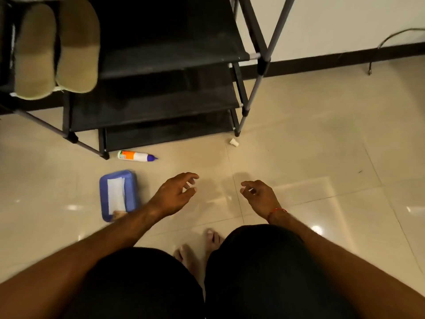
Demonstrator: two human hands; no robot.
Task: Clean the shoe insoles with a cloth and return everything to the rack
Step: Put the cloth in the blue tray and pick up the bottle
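Two tan, oval fabric-faced insoles lay side by side on the upper shelf of the black fabric-and-tube shoe rack, at its left end, their near ends overhanging the shelf edge. On the glossy beige floor tiles in front of the rack stood a blue rectangular plastic tray holding a white folded cloth. A white squeeze bottle with an orange label and a purple nozzle lay on its side between the tray and the rack foot. A small white cap-like piece lay near the rack's right leg; its identity could not be determined.

The left hand hovered just right of the tray, fingers loosely spread and curled, gripping nothing. The right hand, with a red thread at the wrist, hovered well apart from the tray, fingers half curled and likewise empty.

With the insoles on the shelf, the step in hand was judged to be collecting the remaining floor items. Recommended procedure: grip the tray by its long walls with the left hand and keep it level so that the cloth stays seated. Take the bottle around its body, nozzle away from the insoles. Retrieve the small white piece as well. Place all items on a bare part of a shelf, clear of the insoles.
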